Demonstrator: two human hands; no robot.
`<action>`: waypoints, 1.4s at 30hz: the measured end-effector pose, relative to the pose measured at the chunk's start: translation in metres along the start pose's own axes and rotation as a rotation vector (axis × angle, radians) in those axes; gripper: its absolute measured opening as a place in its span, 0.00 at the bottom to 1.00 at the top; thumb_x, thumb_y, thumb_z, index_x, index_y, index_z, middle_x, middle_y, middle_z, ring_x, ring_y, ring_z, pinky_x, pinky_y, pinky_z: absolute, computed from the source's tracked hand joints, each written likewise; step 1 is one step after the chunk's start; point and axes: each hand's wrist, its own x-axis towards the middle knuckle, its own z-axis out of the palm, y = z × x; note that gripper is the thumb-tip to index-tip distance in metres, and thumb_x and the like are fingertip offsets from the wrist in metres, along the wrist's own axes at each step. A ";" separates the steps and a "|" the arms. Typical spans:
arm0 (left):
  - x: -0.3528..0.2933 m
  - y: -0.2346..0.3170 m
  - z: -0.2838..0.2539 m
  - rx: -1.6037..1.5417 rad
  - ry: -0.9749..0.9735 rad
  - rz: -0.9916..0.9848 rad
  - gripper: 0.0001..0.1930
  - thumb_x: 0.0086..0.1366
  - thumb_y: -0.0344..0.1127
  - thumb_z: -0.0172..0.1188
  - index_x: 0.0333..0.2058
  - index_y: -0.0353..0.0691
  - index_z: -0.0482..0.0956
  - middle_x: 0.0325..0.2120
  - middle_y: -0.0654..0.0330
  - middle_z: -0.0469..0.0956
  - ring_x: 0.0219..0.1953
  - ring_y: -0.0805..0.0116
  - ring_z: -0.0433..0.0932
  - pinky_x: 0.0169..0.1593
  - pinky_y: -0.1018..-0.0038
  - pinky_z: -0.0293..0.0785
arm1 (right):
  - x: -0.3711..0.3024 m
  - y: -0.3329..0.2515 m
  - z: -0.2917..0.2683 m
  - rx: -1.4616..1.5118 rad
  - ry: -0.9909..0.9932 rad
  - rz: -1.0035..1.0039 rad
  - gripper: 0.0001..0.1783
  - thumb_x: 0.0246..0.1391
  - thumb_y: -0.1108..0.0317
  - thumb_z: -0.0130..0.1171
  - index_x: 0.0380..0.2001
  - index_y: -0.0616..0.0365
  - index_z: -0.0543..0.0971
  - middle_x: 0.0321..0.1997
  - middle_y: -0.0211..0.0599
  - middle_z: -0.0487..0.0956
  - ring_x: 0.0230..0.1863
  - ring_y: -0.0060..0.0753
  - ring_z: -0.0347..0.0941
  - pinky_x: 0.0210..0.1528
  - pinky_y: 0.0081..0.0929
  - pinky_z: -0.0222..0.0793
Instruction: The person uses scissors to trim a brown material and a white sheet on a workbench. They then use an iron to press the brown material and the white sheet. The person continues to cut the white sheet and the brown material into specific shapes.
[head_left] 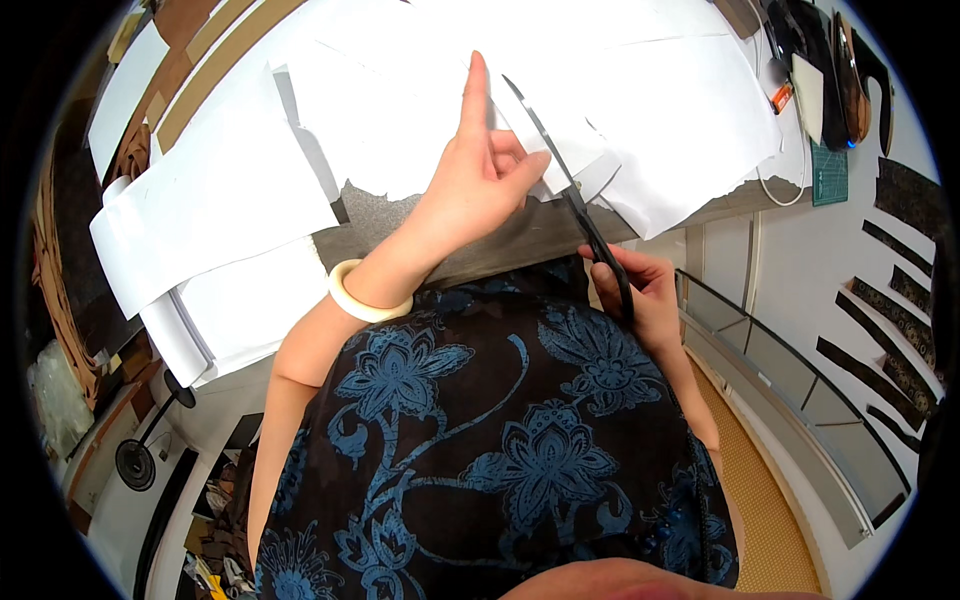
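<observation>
The right hand (648,295) has its fingers closed around the black handle of the scissors (575,200), so that grip is shut tight. The scissors point up and away from the body, and the blade is over the white paper (680,130) on the grey tabletop (480,262). The left hand (485,170) is just to the left of the blade. One finger points straight out, the others curl in, and the thumb reaches toward the blade. I cannot tell if that grip pinches the paper. A cream bracelet (345,300) goes around the left wrist. Far to the right are a green mat (829,175) and a little orange thing (781,97) with marks too small to read.
</observation>
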 end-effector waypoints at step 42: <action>0.018 -0.007 -0.008 -0.439 0.094 -0.070 0.13 0.62 0.20 0.63 0.35 0.40 0.66 0.28 0.62 0.77 0.30 0.73 0.80 0.36 0.77 0.76 | 0.016 -0.008 0.009 0.050 -0.050 -0.119 0.24 0.60 0.62 0.63 0.50 0.75 0.77 0.20 0.20 0.68 0.16 0.09 0.54 0.18 0.14 0.43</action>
